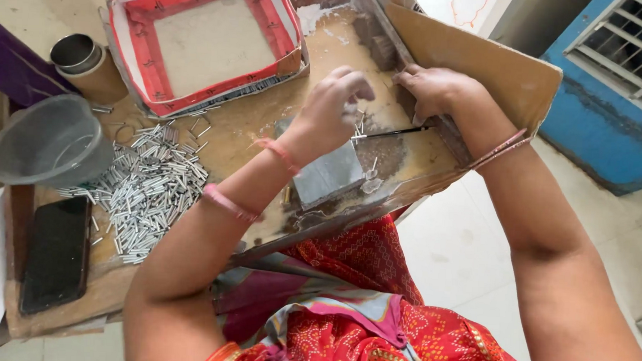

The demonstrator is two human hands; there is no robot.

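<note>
Phone (56, 252), dark and face up, lies at the table's (55, 313) left edge, beside a grey plastic bowl (48, 147) and a heap of small metal tubes (147, 187) kept within reach. Further right, the left hand (335, 105) pinches a few tubes (358, 124) over a grey block (328, 173) inside the cardboard tray (485, 65). The right hand (430, 88) is closed on a thin dark rod (395, 132), its tip pointing toward those tubes, seemingly to thread them.
</note>
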